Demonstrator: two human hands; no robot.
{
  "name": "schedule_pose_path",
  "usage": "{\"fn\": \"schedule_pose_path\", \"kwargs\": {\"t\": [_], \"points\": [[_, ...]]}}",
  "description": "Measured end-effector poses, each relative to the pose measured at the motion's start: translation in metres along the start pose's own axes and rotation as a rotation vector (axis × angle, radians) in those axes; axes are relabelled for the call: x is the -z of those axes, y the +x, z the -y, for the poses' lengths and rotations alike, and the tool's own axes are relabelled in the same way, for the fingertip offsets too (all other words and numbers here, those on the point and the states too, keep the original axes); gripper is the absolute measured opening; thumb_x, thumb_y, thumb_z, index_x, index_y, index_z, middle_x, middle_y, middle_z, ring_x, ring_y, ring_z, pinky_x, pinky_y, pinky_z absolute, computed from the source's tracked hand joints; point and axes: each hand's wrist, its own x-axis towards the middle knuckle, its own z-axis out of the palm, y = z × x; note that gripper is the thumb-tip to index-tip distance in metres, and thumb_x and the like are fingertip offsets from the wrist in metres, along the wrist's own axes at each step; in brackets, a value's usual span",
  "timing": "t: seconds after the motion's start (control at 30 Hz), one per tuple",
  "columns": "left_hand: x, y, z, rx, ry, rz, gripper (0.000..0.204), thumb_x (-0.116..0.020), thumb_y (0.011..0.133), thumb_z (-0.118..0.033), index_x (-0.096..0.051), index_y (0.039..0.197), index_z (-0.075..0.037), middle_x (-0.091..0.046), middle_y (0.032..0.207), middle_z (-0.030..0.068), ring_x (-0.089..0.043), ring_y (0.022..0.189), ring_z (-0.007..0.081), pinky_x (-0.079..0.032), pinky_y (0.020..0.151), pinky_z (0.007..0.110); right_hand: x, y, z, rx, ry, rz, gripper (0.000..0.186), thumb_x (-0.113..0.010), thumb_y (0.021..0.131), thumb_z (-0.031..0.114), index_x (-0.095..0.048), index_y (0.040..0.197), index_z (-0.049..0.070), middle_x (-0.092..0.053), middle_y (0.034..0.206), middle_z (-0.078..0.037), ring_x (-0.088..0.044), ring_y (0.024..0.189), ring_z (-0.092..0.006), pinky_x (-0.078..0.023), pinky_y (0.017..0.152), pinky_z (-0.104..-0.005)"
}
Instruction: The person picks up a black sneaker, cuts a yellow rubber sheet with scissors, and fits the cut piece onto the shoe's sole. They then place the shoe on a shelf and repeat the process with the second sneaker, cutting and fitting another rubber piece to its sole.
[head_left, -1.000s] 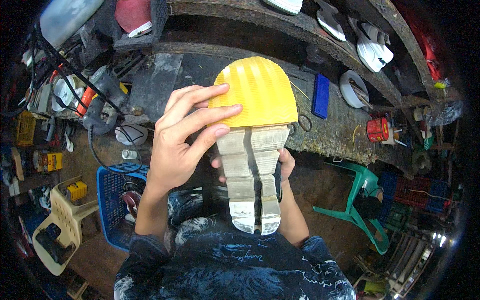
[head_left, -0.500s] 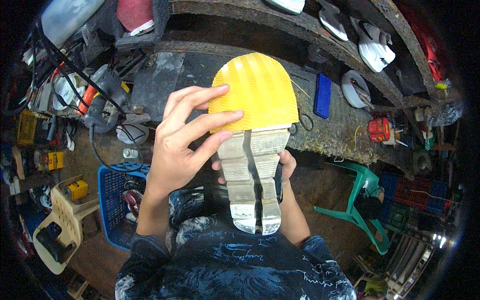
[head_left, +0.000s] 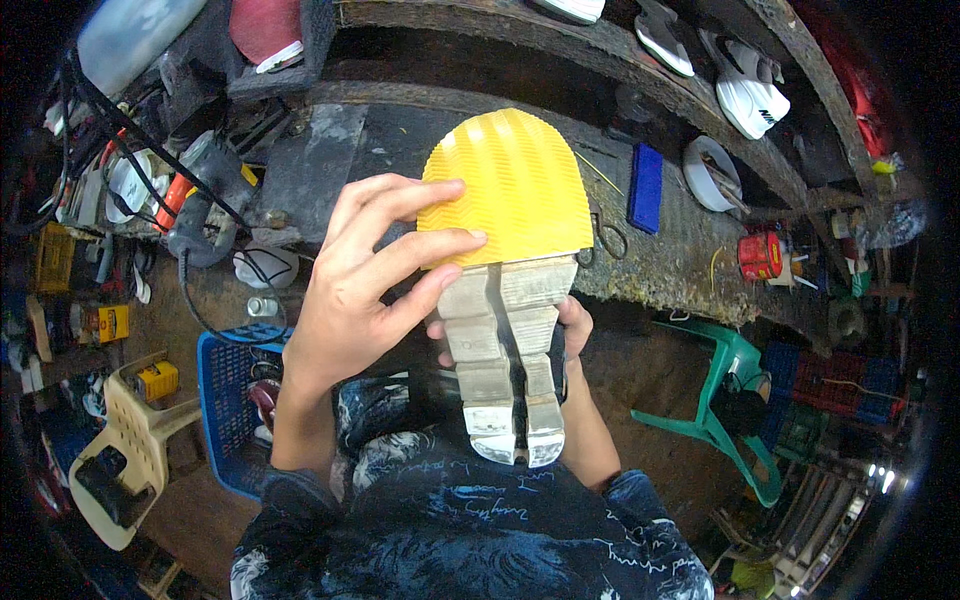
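A shoe [head_left: 482, 342] is turned sole up in front of my chest, its worn grey-white blocks split by a dark groove lengthwise. Over its far end lies a yellow ribbed rubber sole piece [head_left: 510, 185], rounded at the far edge and cut straight at the near edge. My left hand [head_left: 370, 265] pinches the piece's left side, two fingertips on its ribbed face and the thumb at its near left corner. From underneath, my right hand [head_left: 574, 328] grips the shoe; its thumb shows on the right side and fingertips on the left, the palm hidden.
Ahead is a dark workbench [head_left: 330, 150] with scissors [head_left: 608, 238], a blue block [head_left: 646, 188], a white bowl [head_left: 700, 180] and a red can [head_left: 760, 256]. A power tool [head_left: 205, 205] with cords lies left. Below stand a blue crate [head_left: 225, 400] and a green plastic chair [head_left: 715, 400].
The yellow piece has turned slightly and shifted a little left over the shoe. Both hands keep their hold.
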Motion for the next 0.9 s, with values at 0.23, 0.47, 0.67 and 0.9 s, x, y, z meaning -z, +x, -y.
{"fn": "schedule_pose_path", "kwargs": {"t": [0.23, 0.47, 0.67, 0.9], "points": [[0.001, 0.004, -0.008, -0.011, 0.0, 0.026, 0.03, -0.089, 0.076, -0.014, -0.071, 0.098, -0.005, -0.07, 0.141, 0.0142, -0.061, 0.13, 0.0411, -0.049, 0.108, 0.049, 0.011, 0.003, 0.004, 0.115, -0.378, -0.153, 0.106, -0.064, 0.078, 0.055, -0.037, 0.158, -0.008, -0.053, 0.156, -0.022, -0.057, 0.139, -0.0299, -0.044, 0.12, -0.044], [-0.001, 0.004, -0.002, -0.033, -0.014, 0.039, 0.027, -0.089, 0.076, -0.014, -0.071, 0.094, -0.005, -0.074, 0.135, 0.0123, -0.061, 0.13, 0.0419, -0.051, 0.108, 0.049, 0.011, -0.006, 0.002, 0.077, -0.354, -0.176, 0.102, -0.06, 0.079, 0.053, -0.038, 0.158, -0.008, -0.052, 0.157, -0.022, -0.055, 0.141, -0.0305, -0.041, 0.122, -0.0405], [-0.003, 0.002, 0.0, -0.013, -0.007, 0.044, 0.024, -0.089, 0.075, -0.014, -0.071, 0.086, -0.002, -0.074, 0.135, 0.012, -0.06, 0.132, 0.0414, -0.053, 0.107, 0.048, 0.012, -0.001, 0.001, 0.065, -0.442, -0.352, 0.102, -0.062, 0.079, 0.052, -0.038, 0.158, -0.008, -0.052, 0.156, -0.024, -0.057, 0.14, -0.0328, -0.043, 0.12, -0.041], [0.007, 0.0, 0.005, 0.033, -0.158, 0.124, 0.015, -0.076, 0.088, -0.004, -0.073, 0.103, -0.004, -0.072, 0.14, 0.0149, -0.055, 0.138, 0.0409, -0.044, 0.117, 0.05, 0.011, -0.002, -0.006, 0.013, -0.129, -0.087, 0.109, -0.066, 0.082, 0.061, -0.029, 0.162, -0.003, -0.053, 0.145, -0.037, -0.064, 0.122, -0.056, -0.06, 0.096, -0.0624]]}}
